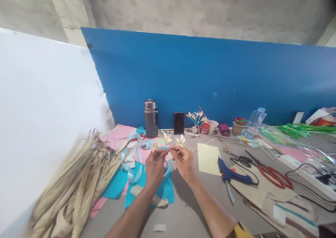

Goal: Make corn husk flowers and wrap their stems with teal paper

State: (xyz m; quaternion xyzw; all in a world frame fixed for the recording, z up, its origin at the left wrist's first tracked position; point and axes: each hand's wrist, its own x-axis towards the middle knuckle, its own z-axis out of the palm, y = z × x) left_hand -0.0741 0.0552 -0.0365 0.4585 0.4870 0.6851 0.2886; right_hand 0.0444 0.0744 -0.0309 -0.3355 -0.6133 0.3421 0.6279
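Note:
My left hand and my right hand are raised together over the table, fingers pinched on a small stem wrapped in blue. Cream leaf flowers stick up from it just above my fingertips. Beneath my hands lie blue paper sheets and pink paper. A curled light-blue ribbon lies just left of my left hand.
A heap of dried husk leaves fills the left. A grey flask, a phone, a jar of finished flowers and cups stand by the blue board. A blue glue gun, red-handled scissors, yellow paper and a power strip lie to the right.

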